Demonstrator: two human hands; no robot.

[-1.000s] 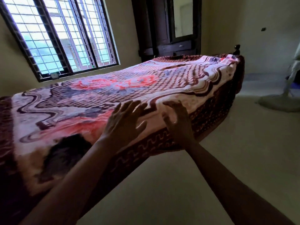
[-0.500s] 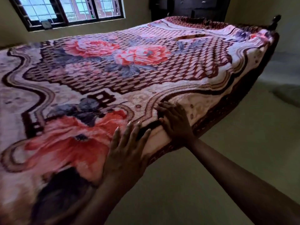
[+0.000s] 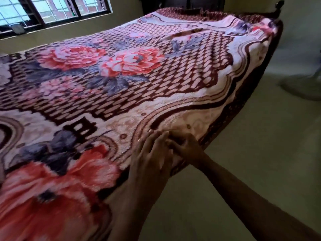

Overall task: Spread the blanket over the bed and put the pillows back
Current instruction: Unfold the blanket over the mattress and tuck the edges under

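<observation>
Blanket (image 3: 156, 94) — plush, floral, pink and maroon — lies spread over the dark wooden bed (image 3: 278, 6). At its near right edge the left hand (image 3: 151, 153) presses flat, fingers straight, touching the right hand (image 3: 186, 147), whose curled fingers pinch the edge.

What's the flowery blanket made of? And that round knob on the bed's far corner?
The blanket looks like thick plush fleece, probably synthetic: fuzzy, matte pile with soft-edged printed roses. The knob looks like dark polished wood, turned round with a faint shine; it is small and dim, so painted metal is possible.
</observation>
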